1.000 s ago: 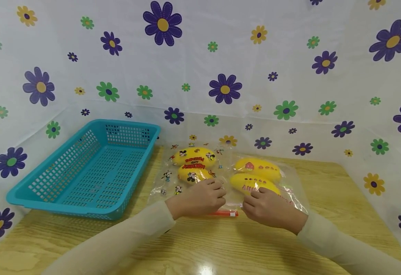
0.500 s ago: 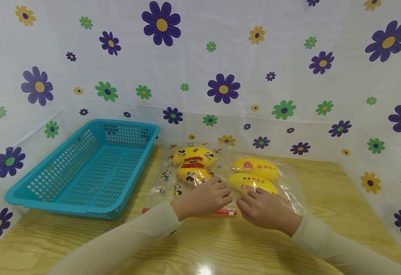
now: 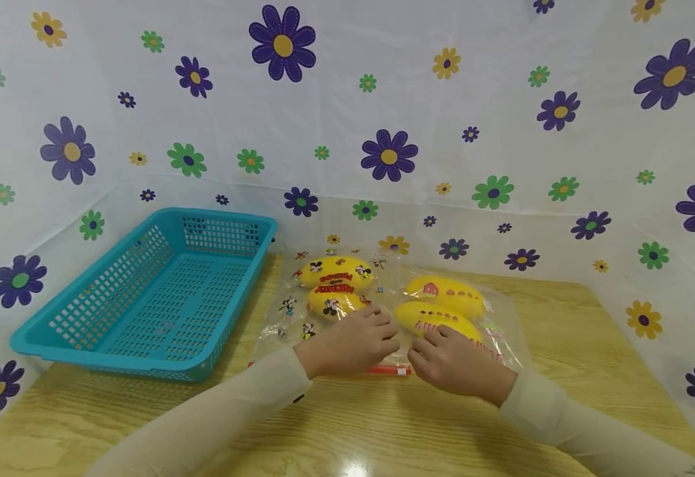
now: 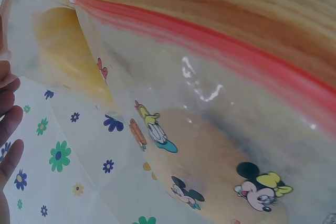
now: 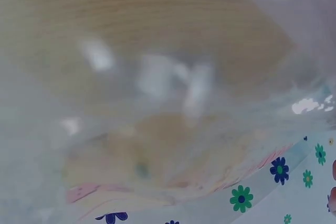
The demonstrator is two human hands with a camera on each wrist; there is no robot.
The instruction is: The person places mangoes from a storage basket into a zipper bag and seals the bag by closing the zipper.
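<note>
Two clear zip bags lie side by side, each holding two yellow oblong things whose kind I cannot tell. The left zip bag (image 3: 290, 318) has cartoon prints and a red zip strip (image 4: 210, 35). Pink prints mark the right zip bag (image 3: 511, 324). My left hand (image 3: 353, 343) lies over the left bag's near right part, its curled fingers pinching the right bag's near left edge. Beside it my right hand (image 3: 463, 366) pinches the near edge of that same right bag, fingers curled. Both hands' fingertips are partly hidden. In the right wrist view the bag's plastic is blurred.
A turquoise perforated basket (image 3: 168, 311) stands at the left of the wooden table (image 3: 371, 437). A white cloth (image 3: 335, 99) with printed flowers hangs behind and along the sides. A small dark object (image 3: 298, 398) shows by the left sleeve.
My left hand has shifted a little to the right and my right hand a little to the left, so they are closer together. The bags and basket stay about where they were.
</note>
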